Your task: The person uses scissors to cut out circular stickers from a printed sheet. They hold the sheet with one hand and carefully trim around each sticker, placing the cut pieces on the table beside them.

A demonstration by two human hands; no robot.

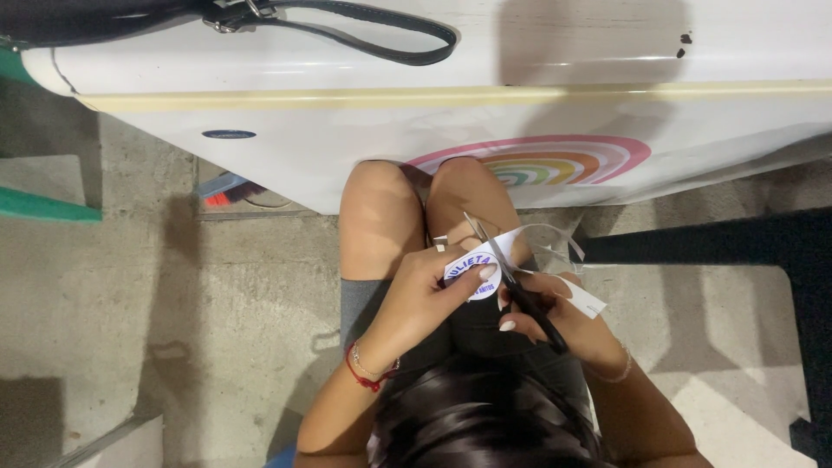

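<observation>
My left hand pinches a round white paper sticker with purple printing, held over my lap. My right hand grips black-handled scissors; the silver blades point away from me and run along the sticker's right edge. Thin white paper trimmings curl off to the right of the blades, and a paper strip lies by my right hand. A red cord bracelet sits on my left wrist. My bare knees are below the hands.
A white cabinet or appliance with a rainbow decal stands just past my knees, a black bag strap lying on top of it. Concrete floor spreads left. A dark chair or bench is at right; a green edge at left.
</observation>
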